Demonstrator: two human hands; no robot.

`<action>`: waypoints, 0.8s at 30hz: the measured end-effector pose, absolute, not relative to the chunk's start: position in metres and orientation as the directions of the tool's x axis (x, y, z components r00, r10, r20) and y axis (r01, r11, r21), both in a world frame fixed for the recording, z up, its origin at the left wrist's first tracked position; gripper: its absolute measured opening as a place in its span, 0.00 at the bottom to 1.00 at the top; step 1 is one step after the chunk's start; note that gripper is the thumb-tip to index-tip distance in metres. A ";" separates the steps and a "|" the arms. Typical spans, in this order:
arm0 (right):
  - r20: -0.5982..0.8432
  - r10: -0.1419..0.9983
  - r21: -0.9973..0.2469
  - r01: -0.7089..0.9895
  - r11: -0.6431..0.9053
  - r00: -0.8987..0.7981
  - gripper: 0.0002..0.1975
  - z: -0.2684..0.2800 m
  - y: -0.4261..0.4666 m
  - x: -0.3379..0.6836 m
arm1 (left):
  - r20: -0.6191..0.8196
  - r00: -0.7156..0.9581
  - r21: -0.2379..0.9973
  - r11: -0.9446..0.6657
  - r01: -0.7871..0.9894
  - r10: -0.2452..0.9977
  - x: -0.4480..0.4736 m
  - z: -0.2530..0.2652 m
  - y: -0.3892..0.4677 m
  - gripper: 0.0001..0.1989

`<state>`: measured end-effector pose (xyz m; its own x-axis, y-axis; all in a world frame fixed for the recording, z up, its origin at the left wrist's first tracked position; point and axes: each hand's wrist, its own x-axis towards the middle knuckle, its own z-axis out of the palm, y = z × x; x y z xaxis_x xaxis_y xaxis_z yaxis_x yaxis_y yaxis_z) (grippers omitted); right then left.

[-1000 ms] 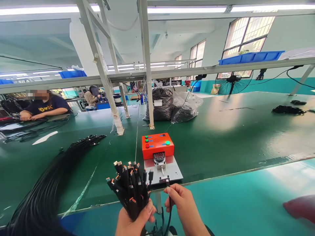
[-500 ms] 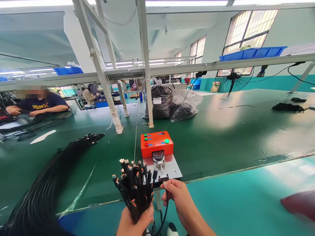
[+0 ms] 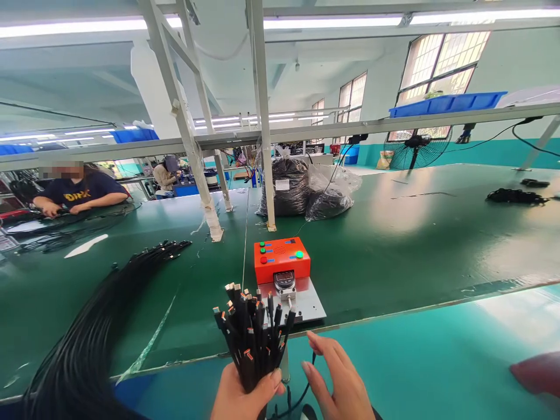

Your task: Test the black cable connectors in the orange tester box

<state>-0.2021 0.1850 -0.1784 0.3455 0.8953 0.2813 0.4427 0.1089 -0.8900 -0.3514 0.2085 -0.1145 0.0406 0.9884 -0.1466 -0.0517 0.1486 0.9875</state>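
Note:
My left hand [image 3: 247, 394] is closed around a thick bundle of black cables [image 3: 251, 341]. Their plugs point up, several with orange inside the metal tips. To its right, my right hand [image 3: 341, 379] has thumb and fingers apart. A single black cable [image 3: 304, 394] hangs in the gap by those fingers, with no visible grip on it. Just beyond the bundle, a digital gauge [image 3: 285, 280] is mounted on a metal plate [image 3: 314, 303], partly hidden by the plugs. Behind the gauge sits an orange box [image 3: 282, 268] with green and red buttons.
A long heap of black cables [image 3: 100, 315] lies on the green table [image 3: 394, 251] at left. Bagged black goods [image 3: 289, 186] stand behind the orange box, beside white frame posts [image 3: 265, 146]. Another person [image 3: 83, 189] works at far left. Black coils [image 3: 516, 196] lie far right.
My right hand has drawn back from the plate's front edge, and its pinch on the single cable has opened. The bundle in my left hand has shifted slightly right. The view has tilted up a little.

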 end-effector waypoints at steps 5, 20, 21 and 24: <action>0.137 0.951 -0.973 -0.140 0.181 0.278 0.15 -0.125 0.193 -0.219 | -0.143 0.165 0.988 0.151 -0.035 0.976 -0.351 -0.130 0.211 0.14; -0.273 0.947 -0.941 -0.253 -0.226 0.168 0.10 -0.151 0.226 -0.219 | -0.090 0.001 0.994 0.089 0.066 0.996 -0.354 -0.143 0.215 0.22; -0.278 0.947 -0.935 -0.272 -0.227 0.164 0.11 -0.150 0.226 -0.219 | -0.088 -0.002 0.994 0.088 0.070 0.996 -0.355 -0.143 0.214 0.20; -0.291 0.942 -0.917 -0.329 -0.226 0.164 0.11 -0.148 0.226 -0.220 | -0.084 -0.020 0.994 0.085 0.062 0.996 -0.357 -0.135 0.211 0.13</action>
<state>-0.2200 0.2262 -0.1482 0.1640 0.9424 -0.2914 -0.3291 -0.2262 -0.9168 -0.3566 0.2107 -0.1353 -0.0200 0.9962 -0.0842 0.0616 0.0853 0.9945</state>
